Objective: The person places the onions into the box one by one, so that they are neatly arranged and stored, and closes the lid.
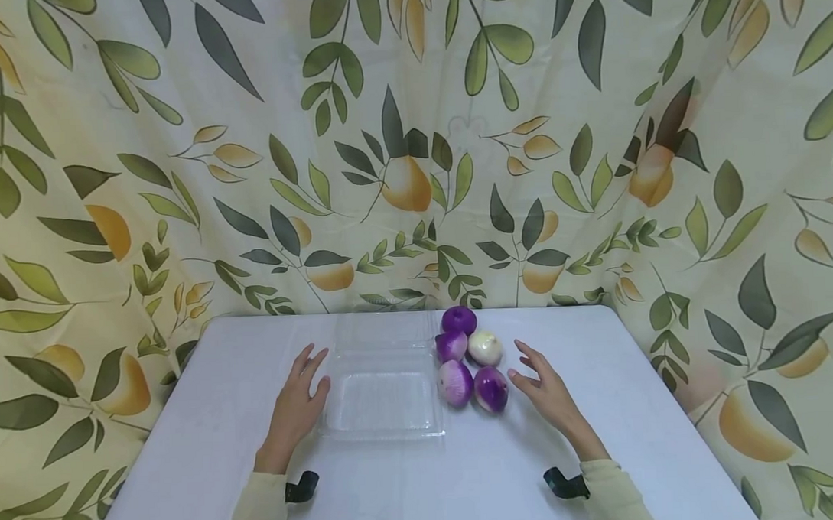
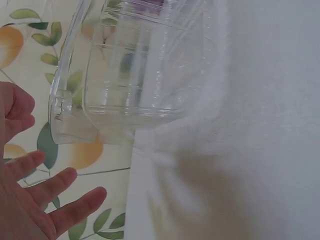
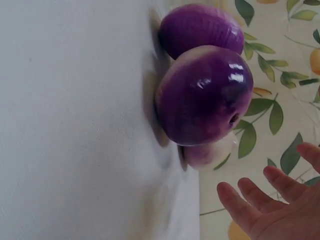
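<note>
A clear plastic clamshell box (image 1: 383, 403) lies on the table with its lid (image 1: 384, 331) folded back away from me. Against the box's right side stand several purple onions (image 1: 491, 389) and one whitish onion (image 1: 485, 349), grouped close together. My left hand (image 1: 300, 405) hovers beside the box's left edge, fingers spread and holding nothing. To the right of the onions, my right hand (image 1: 548, 393) is held with relaxed, parted fingers and nothing in it. In the right wrist view a glossy purple onion (image 3: 205, 95) partly hides two others, apart from my fingertips (image 3: 227, 192).
A white cloth covers the table (image 1: 411, 490). Behind it hangs a curtain (image 1: 416, 237) printed with leaves and fruit, reaching the table's back edge. A dark wrist camera mount (image 1: 302, 487) sits on my left wrist, another mount (image 1: 565, 484) on my right.
</note>
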`<action>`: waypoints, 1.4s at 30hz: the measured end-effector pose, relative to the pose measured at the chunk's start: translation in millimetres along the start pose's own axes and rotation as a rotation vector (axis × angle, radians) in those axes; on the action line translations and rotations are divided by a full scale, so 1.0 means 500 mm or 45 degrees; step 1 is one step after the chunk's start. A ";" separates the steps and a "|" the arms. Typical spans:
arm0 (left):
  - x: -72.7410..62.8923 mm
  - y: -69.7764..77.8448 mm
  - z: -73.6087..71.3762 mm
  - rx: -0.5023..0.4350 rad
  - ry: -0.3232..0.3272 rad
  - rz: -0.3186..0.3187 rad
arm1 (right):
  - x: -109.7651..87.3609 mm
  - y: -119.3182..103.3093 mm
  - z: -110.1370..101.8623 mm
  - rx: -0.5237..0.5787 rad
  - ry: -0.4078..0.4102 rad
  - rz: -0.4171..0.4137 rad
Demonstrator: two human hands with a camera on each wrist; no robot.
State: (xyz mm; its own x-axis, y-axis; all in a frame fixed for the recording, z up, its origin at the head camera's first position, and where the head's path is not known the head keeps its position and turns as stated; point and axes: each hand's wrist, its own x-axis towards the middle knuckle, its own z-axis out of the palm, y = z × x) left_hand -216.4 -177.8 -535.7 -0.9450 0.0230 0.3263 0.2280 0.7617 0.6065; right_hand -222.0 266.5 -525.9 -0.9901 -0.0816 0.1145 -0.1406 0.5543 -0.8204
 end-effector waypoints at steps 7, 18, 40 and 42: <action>-0.017 -0.010 0.006 -0.046 -0.035 -0.045 | -0.012 -0.002 0.012 0.035 -0.009 0.023; -0.052 -0.028 0.020 -0.112 -0.006 -0.062 | -0.025 0.009 0.035 0.052 -0.036 0.032; -0.065 -0.044 0.043 -0.358 0.025 0.062 | -0.016 0.019 0.068 0.050 -0.084 0.104; -0.065 -0.042 0.044 -0.375 0.039 0.083 | -0.016 0.018 0.070 0.044 -0.084 0.111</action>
State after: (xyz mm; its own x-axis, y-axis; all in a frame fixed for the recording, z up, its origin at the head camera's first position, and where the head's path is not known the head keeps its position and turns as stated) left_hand -195.7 -180.4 -574.9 -0.9196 0.0431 0.3904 0.3504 0.5388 0.7661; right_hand -215.1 243.3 -553.6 -0.9960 -0.0895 0.0057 -0.0527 0.5328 -0.8446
